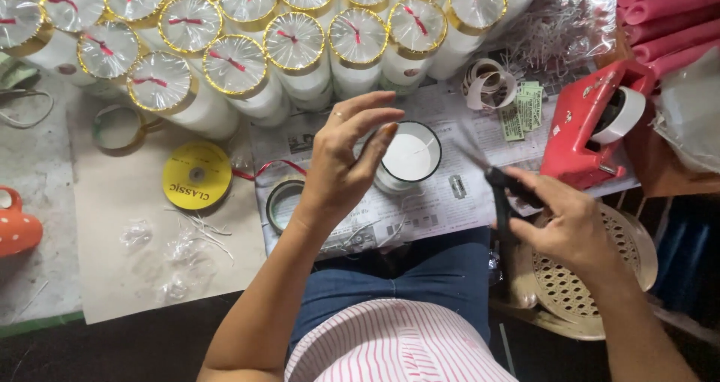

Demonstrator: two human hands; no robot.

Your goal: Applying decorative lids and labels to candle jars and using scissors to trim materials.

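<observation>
My left hand hovers over a white candle jar that stands on a newspaper sheet. Its fingers pinch at the jar's near rim, where something thin and hard to make out sits between them. My right hand is to the right and grips black-handled scissors, blades blurred and pointing up-left toward the jar.
Several wrapped white candles with gold rims and red ribbon fill the back. A yellow ribbon spool, a tape ring, a red tape dispenser, green labels, pink foam tubes and a woven plastic stool surround me.
</observation>
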